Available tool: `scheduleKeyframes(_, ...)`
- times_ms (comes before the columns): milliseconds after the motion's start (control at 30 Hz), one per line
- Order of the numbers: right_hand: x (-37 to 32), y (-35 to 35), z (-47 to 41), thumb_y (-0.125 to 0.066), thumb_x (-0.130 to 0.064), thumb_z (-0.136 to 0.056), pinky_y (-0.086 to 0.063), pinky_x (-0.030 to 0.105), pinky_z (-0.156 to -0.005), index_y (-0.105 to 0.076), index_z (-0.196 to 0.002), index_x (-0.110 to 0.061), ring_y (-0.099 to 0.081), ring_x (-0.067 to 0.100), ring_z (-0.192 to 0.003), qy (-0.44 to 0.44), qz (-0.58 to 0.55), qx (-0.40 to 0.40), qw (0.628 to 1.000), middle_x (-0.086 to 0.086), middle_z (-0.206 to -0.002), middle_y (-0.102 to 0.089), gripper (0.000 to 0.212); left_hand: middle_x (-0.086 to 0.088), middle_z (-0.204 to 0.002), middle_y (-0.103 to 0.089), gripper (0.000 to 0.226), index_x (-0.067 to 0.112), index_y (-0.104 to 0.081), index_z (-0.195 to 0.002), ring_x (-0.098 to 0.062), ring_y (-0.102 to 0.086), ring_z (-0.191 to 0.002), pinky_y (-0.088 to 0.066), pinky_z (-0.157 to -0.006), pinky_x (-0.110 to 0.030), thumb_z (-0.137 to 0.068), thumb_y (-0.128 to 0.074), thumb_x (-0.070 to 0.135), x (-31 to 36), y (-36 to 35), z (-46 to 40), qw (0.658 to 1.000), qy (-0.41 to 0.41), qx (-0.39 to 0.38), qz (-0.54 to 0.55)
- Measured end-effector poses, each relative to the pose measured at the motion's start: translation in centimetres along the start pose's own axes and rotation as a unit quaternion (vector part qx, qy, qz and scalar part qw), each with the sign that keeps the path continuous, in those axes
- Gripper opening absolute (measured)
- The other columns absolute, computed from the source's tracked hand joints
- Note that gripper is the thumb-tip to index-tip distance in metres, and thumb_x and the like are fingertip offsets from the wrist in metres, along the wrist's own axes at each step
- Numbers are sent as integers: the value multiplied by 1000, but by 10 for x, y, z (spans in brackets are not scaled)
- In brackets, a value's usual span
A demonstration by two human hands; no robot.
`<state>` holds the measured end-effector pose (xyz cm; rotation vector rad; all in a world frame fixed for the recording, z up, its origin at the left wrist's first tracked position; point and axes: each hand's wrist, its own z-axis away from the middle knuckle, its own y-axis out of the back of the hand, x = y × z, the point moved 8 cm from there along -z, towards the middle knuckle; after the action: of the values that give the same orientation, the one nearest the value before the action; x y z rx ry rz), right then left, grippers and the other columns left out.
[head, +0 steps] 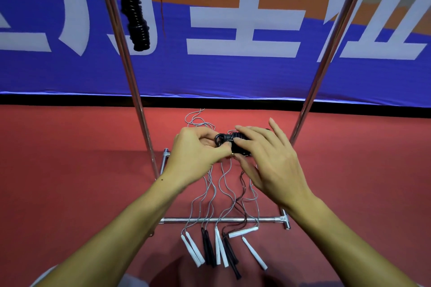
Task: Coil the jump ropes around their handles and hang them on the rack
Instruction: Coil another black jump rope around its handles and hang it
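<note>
Currently both hands, left hand (198, 147) and right hand (268, 165), pinch the coiled black rope (233, 141), likely securing its loop before hanging on the rack (130, 81).

Top bar of the chrome tube rack (130, 77) cut off by the upper edge, hooks there blurred and only partly seen. Black coiled jump rope bundle (235, 143) mostly covered by the right hand (272, 165); far end hidden under the fingers. Left hand (198, 149) fingertips tucked out of sight behind the bundle's ring; small gold-coloured item at the thumb too tiny to identify. Hanging black coiled rope (136, 16) upper attachment lost at the frame edge. Loose grey cords (210, 193) on the red floor partly hidden behind both hands, tangle unclear. White banner lettering (242, 23) cropped.
</note>
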<state>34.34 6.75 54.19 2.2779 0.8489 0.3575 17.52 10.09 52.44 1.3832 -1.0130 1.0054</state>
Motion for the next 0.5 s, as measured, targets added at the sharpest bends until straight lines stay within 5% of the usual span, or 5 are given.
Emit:
scheduleKeyframes(167,3,-1,0,-65,-19,-103,-40,61,-113,-70,-119,-6,-65,35,-121,-12,-25,-7,1000,11,-137,-66,22,-17,-87,-80,11,-4,-71,-104,-29,-80,-83,-65,-82,-36,-95,-74,2,0,-6,6,994,18,-57,94)
scheduleKeyframes(500,0,1,1,-60,-19,-104,-45,55,-111,-70,-123,-8,-67,28,-117,-53,-66,-5,996,5,-136,-67,23,-17,-112,-79,28,3,-69,-129,-32,-78,-101,-63,-90,-34,-110,-48,2,11,-6,8,979,0,-171,113)
